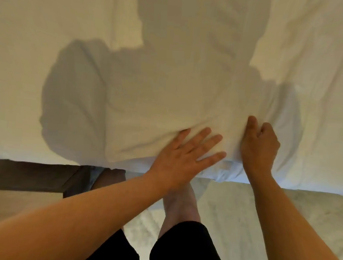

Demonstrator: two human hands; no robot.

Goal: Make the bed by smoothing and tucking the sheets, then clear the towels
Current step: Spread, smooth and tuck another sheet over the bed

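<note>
Sheet lies wrinkled along the bed's near edge — my left hand presses flat, fingers apart, pinning it, while my right hand has its grip clamped on a fold to tug slack out.

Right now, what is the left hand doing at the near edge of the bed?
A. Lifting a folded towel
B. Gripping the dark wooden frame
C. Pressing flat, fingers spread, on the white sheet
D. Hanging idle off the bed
C: the left hand lies flat with straight, spread fingers on the white sheet, beside the right hand.
</note>
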